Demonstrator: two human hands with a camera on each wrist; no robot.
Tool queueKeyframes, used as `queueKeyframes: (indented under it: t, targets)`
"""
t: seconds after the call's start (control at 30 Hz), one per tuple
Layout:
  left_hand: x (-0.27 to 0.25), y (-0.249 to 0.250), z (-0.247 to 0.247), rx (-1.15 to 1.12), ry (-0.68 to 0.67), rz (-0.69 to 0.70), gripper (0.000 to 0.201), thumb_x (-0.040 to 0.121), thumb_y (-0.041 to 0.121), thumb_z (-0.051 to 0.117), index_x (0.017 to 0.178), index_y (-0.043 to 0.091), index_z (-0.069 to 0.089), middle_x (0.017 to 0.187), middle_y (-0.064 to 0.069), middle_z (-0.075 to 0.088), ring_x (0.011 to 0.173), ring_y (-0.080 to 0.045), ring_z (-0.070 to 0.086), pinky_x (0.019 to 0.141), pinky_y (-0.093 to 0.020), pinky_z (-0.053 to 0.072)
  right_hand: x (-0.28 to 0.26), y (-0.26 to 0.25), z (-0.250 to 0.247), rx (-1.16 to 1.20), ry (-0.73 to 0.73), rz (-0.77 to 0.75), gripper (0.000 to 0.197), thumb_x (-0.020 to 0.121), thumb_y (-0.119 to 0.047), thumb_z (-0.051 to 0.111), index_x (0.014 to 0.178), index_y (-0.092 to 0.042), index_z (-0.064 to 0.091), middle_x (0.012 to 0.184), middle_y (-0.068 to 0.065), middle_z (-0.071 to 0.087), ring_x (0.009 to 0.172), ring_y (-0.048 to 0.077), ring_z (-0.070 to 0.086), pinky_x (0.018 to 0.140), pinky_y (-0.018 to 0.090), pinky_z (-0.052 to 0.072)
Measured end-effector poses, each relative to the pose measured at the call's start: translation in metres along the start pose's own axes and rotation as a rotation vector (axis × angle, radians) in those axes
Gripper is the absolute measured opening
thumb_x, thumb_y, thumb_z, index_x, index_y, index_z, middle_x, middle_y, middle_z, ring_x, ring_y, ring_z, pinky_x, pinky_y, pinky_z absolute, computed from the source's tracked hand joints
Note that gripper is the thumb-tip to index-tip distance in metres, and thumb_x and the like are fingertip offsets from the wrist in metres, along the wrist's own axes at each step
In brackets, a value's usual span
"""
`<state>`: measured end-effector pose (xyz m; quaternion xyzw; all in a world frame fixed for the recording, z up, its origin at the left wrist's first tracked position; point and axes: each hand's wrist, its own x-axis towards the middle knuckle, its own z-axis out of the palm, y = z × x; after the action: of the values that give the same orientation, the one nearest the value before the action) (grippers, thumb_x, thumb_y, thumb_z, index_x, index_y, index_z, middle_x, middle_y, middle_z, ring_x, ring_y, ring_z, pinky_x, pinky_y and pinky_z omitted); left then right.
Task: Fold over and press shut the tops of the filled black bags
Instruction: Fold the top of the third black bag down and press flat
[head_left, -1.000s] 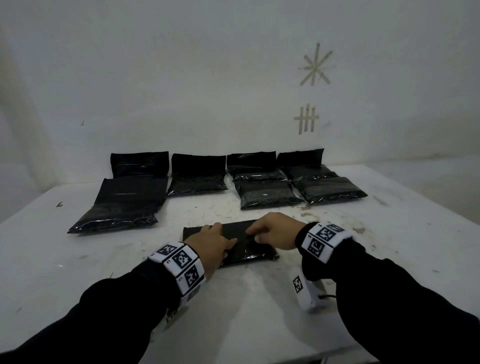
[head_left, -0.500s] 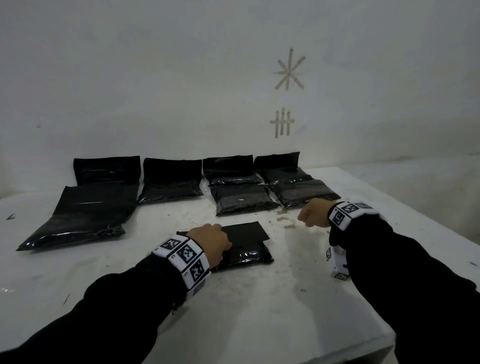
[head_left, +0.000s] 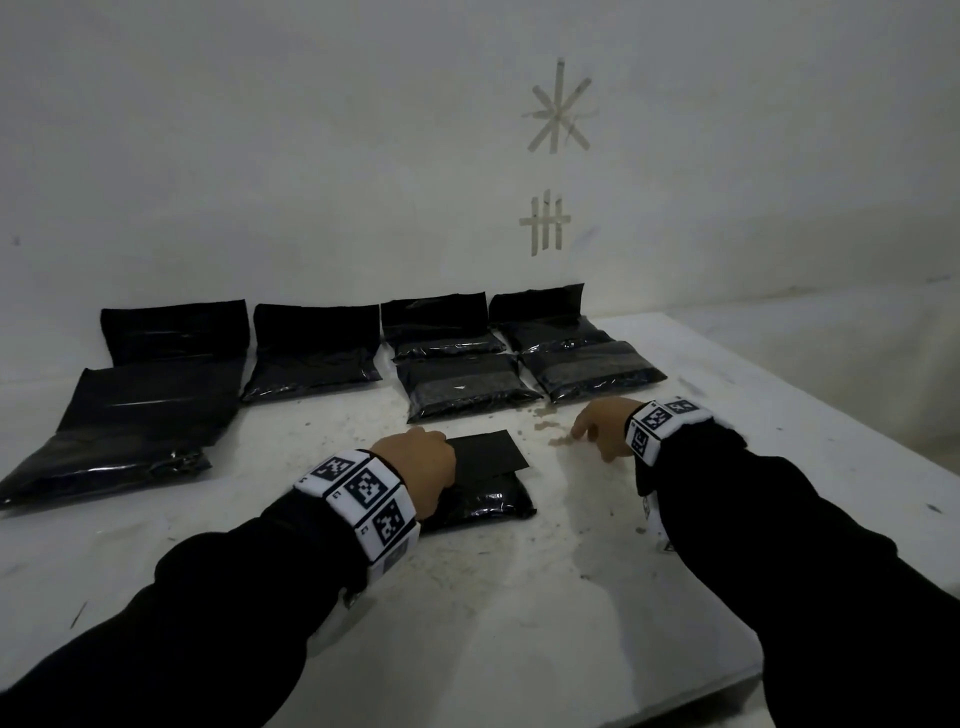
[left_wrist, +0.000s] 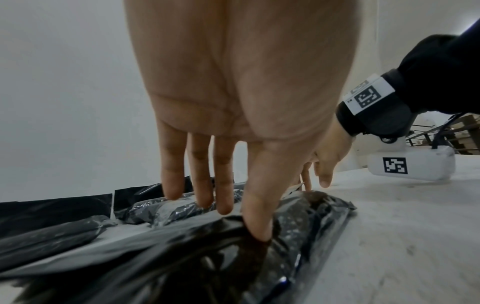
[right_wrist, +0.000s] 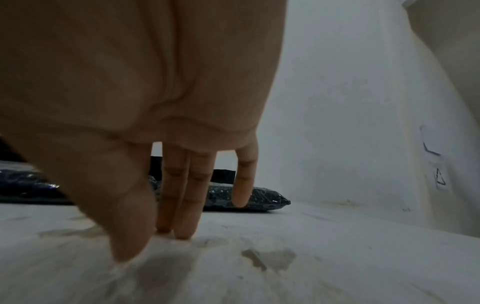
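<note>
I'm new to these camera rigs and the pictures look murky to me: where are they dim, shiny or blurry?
Head view: dim overall, corners darker, soft arm shadows on the table. Left wrist view: the left hand looms huge and stretched, and glare streaks the bag under its fingers. Right wrist view: the right hand is soft and shadowed, the tabletop nearest the camera blurred.

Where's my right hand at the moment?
In the head view your right hand is fingertips-down on the white table, right of the small folded black plastic bag under your left hand.
</note>
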<state>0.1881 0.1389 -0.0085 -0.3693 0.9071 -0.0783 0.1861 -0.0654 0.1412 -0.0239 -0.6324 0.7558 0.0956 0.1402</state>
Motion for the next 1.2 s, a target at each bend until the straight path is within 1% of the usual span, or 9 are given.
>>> queueKeyframes:
  t: [0.33, 0.4, 0.47, 0.57, 0.63, 0.77, 1.03, 1.1, 1.2]
  targets:
    - [0.002, 0.003, 0.001, -0.031, 0.03, 0.006, 0.034, 0.091, 0.013, 0.052, 0.124, 0.013, 0.058, 0.126, -0.009, 0.048, 0.113, -0.028, 0.051, 0.089, -0.033, 0.046, -0.01, 0.007, 0.002, -0.07, 0.013, -0.021, 0.04, 0.079, 0.001, 0.068, 0.118, -0.012, 0.066, 0.12, 0.008, 0.064, 0.11, 0.024, 0.06, 0.086, 0.025, 0.046]
    - [0.003, 0.004, 0.001, -0.029, 0.031, 0.014, 0.035, 0.091, 0.013, 0.053, 0.125, 0.013, 0.058, 0.126, -0.009, 0.048, 0.113, -0.028, 0.051, 0.089, -0.033, 0.046, -0.011, 0.009, 0.003, -0.07, 0.029, -0.008, 0.038, 0.078, -0.001, 0.07, 0.115, -0.012, 0.068, 0.118, 0.008, 0.065, 0.106, 0.022, 0.061, 0.077, 0.021, 0.046]
    - [0.004, 0.004, 0.001, -0.026, 0.026, 0.017, 0.036, 0.091, 0.013, 0.052, 0.126, 0.014, 0.057, 0.126, -0.009, 0.047, 0.114, -0.028, 0.051, 0.089, -0.033, 0.046, -0.011, 0.01, 0.004, -0.062, 0.043, -0.002, 0.035, 0.078, -0.002, 0.071, 0.111, -0.011, 0.069, 0.115, 0.009, 0.067, 0.098, 0.02, 0.062, 0.058, 0.014, 0.041]
    - [0.004, 0.005, 0.001, -0.028, 0.025, 0.009, 0.038, 0.092, 0.013, 0.052, 0.129, 0.014, 0.055, 0.128, -0.009, 0.046, 0.116, -0.028, 0.05, 0.091, -0.032, 0.045, -0.01, 0.012, 0.006, -0.051, 0.068, 0.012, 0.027, 0.076, -0.002, 0.071, 0.102, -0.009, 0.073, 0.107, 0.009, 0.07, 0.086, 0.018, 0.06, 0.051, 0.009, 0.035]
    - [0.005, 0.007, 0.002, -0.032, 0.028, 0.006, 0.038, 0.092, 0.013, 0.052, 0.13, 0.014, 0.054, 0.129, -0.009, 0.045, 0.116, -0.027, 0.049, 0.092, -0.032, 0.045, -0.009, 0.013, 0.007, -0.038, 0.078, 0.019, 0.02, 0.075, -0.002, 0.071, 0.093, -0.01, 0.076, 0.102, 0.008, 0.072, 0.079, 0.015, 0.057, 0.053, 0.015, 0.04]
    - [0.005, 0.006, 0.007, -0.061, 0.06, 0.014, 0.034, 0.091, 0.011, 0.052, 0.125, 0.013, 0.059, 0.127, -0.009, 0.043, 0.113, -0.028, 0.049, 0.093, -0.034, 0.047, -0.012, 0.015, 0.007, -0.04, 0.119, 0.009, 0.016, 0.074, -0.006, 0.073, 0.088, -0.013, 0.076, 0.098, 0.005, 0.073, 0.078, 0.015, 0.057, 0.07, 0.021, 0.044]
    - [0.002, 0.002, 0.013, -0.2, 0.063, 0.012, 0.034, 0.091, 0.01, 0.051, 0.124, 0.012, 0.059, 0.125, -0.01, 0.044, 0.108, -0.028, 0.053, 0.092, -0.033, 0.047, -0.026, 0.014, 0.007, -0.046, 0.207, -0.045, 0.015, 0.077, 0.002, 0.066, 0.086, -0.008, 0.074, 0.097, 0.007, 0.072, 0.094, 0.023, 0.065, 0.072, 0.021, 0.043]
    - [0.0, 0.002, 0.014, -0.212, 0.053, 0.009, 0.037, 0.092, 0.012, 0.05, 0.129, 0.013, 0.055, 0.127, -0.011, 0.042, 0.11, -0.028, 0.052, 0.094, -0.033, 0.046, -0.033, 0.011, 0.004, -0.063, 0.21, -0.056, 0.015, 0.079, 0.002, 0.066, 0.089, -0.006, 0.073, 0.098, 0.007, 0.072, 0.095, 0.021, 0.064, 0.071, 0.02, 0.042]
    - [-0.001, 0.004, 0.016, -0.225, 0.05, -0.002, 0.053, 0.093, 0.011, 0.047, 0.144, 0.018, 0.034, 0.131, -0.012, 0.04, 0.118, -0.028, 0.048, 0.097, -0.031, 0.043, -0.044, 0.005, -0.004, -0.119, 0.168, -0.074, 0.016, 0.079, 0.003, 0.066, 0.09, -0.005, 0.073, 0.099, 0.01, 0.072, 0.096, 0.023, 0.065, 0.071, 0.021, 0.043]
